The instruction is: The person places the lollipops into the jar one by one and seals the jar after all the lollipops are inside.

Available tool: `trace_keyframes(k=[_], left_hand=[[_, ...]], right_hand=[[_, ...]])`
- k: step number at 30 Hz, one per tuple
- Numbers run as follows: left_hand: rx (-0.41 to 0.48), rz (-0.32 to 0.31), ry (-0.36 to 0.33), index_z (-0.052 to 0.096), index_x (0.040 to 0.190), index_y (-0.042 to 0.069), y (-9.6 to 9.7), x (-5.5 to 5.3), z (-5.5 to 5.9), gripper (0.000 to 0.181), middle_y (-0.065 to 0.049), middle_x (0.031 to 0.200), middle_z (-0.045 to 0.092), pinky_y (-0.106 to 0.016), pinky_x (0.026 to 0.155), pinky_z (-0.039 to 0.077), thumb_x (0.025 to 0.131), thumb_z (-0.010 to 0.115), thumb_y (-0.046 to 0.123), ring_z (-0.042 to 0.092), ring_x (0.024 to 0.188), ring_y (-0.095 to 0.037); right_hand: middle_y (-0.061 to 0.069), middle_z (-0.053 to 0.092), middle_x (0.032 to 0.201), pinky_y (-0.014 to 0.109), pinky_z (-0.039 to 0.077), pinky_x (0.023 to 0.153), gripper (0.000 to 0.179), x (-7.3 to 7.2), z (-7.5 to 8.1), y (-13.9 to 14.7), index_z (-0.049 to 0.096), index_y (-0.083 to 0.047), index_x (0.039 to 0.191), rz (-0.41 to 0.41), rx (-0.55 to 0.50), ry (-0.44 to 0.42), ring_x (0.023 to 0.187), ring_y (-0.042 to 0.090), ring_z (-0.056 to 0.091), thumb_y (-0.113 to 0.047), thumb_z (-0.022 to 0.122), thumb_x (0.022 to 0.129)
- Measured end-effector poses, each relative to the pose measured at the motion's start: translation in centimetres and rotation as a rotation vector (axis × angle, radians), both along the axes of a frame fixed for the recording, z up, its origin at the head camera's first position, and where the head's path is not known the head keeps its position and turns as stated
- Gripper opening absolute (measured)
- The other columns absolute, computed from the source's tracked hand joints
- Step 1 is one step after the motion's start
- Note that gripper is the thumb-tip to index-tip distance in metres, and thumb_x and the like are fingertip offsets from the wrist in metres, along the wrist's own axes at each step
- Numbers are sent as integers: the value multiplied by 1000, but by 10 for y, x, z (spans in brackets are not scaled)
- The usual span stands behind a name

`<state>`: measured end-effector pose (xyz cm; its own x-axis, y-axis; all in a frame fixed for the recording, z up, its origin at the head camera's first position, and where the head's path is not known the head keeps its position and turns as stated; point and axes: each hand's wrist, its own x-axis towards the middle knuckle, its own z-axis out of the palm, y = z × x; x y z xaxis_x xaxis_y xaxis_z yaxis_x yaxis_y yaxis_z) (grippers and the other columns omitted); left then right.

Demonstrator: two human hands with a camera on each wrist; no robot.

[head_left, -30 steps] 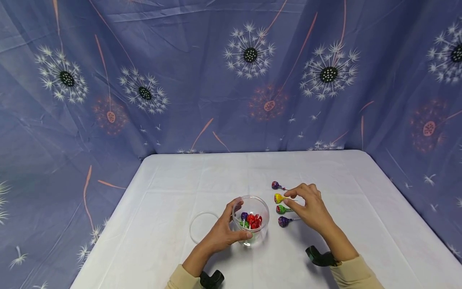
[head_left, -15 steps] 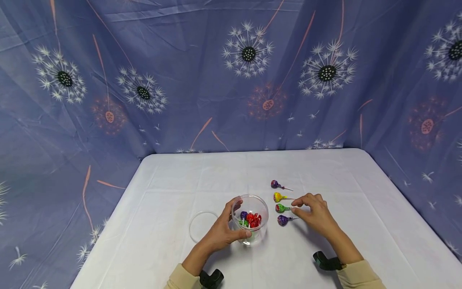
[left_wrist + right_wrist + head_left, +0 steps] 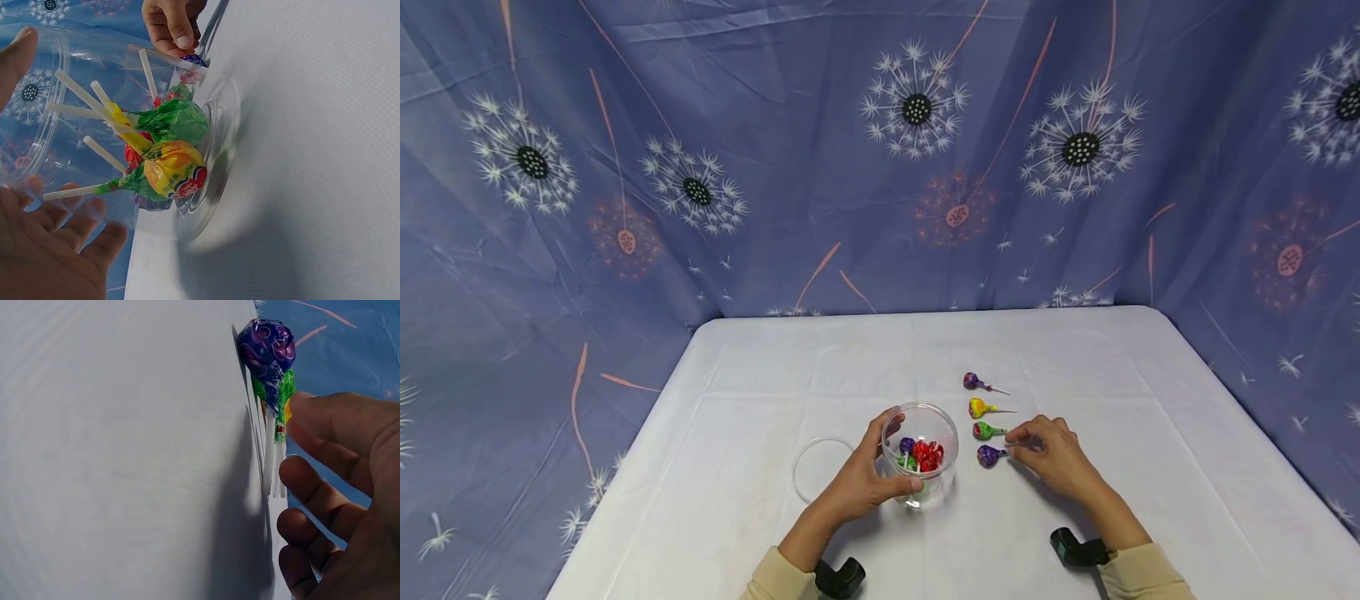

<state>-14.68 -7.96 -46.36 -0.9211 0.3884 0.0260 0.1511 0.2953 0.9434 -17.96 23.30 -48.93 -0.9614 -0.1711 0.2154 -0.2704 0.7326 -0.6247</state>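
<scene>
My left hand grips a clear plastic jar, fingers behind it and thumb across the front. Inside it lie several wrapped lollipops, including red ones and a yellow one with its stick pointing toward the rim. To the jar's right, a column of lollipops lies on the white cloth: purple at the back, yellow, green and the nearest purple one. My right hand hovers at that purple one, thumb and forefinger beside its stick, other fingers loosely bent.
A round clear lid with a pale rim lies left of the jar, partly behind my left hand. The white-covered table ends at a blue curtain with a dandelion print.
My right hand has moved from the yellow lollipop past the green one toward the nearest purple one. The lollipops stay in their column, and my left hand still holds the jar.
</scene>
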Motion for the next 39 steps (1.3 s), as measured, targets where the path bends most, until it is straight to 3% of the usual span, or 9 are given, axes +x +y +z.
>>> trace_keyframes(k=[9,17,24,32,39], left_hand=[[0,1,-7,20,147,33,1,2,-3,92,-3,153,33,-54,115,24,75,79,29,33,141,-25],[2,-3,3,21,147,32,1,2,-2,92,5,152,34,-53,115,25,76,79,29,33,141,-22],[1,-3,2,20,146,36,0,1,-2,92,-1,153,33,-55,115,24,76,79,30,33,141,-25],[3,-5,23,20,145,37,-1,0,-2,92,-5,153,33,-54,115,26,75,79,34,33,141,-24],[4,-8,32,21,146,35,0,-1,-3,92,-6,153,33,-53,115,26,75,79,36,33,141,-22]], right_hand=[[-5,60,86,34,28,77,13,1,-8,4,70,-21,86,7,15,-57,84,15,41,-11,73,78],[-5,59,85,35,28,77,14,0,-12,5,69,-22,82,8,23,-39,84,16,41,-12,75,76],[-4,58,85,34,26,77,15,-2,-14,4,69,-22,81,8,31,-29,85,18,41,-10,74,76],[-4,56,82,34,25,73,15,-2,-15,1,70,-22,78,11,53,40,80,17,39,-9,74,75],[-5,57,81,34,24,74,14,-3,-14,2,70,-22,78,2,47,-5,81,17,38,-9,73,76]])
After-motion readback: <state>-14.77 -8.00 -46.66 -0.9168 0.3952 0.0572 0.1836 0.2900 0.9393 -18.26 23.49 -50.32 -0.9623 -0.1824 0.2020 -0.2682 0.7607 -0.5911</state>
